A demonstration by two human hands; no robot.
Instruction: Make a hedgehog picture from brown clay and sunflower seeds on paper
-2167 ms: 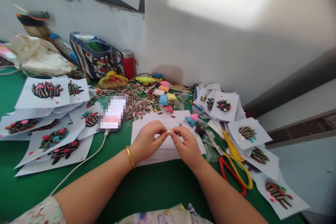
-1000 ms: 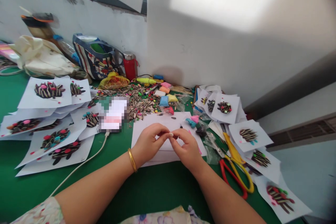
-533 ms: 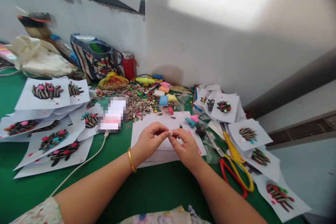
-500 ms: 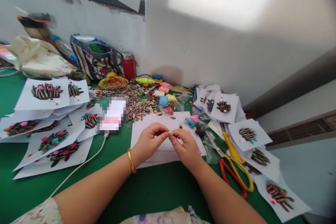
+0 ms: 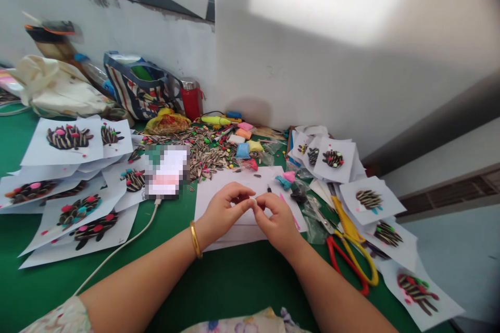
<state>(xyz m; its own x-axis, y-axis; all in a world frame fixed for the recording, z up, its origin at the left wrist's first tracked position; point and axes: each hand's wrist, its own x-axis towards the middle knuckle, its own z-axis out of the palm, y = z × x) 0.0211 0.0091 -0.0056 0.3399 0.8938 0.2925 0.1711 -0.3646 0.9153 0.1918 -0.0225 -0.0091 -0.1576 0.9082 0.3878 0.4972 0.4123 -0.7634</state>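
My left hand and my right hand meet fingertip to fingertip above white paper sheets. Between their thumbs and forefingers is a small white piece, which looks like modelling clay and is mostly covered by the fingers. Both hands are closed in a pinch on it. A single sunflower seed lies on the paper beyond my hands. Pink clay and teal clay sit at the sheet's right edge, beside a black lump in plastic wrap.
Scissors with red and yellow handles lie right of my right arm. Sheets with seed pictures are stacked at left and right. A cabled phone, a seed heap, clay packs and a red flask stand behind.
My fingertips have shifted slightly around the small white piece, and less of it shows. Everything else stays in place.
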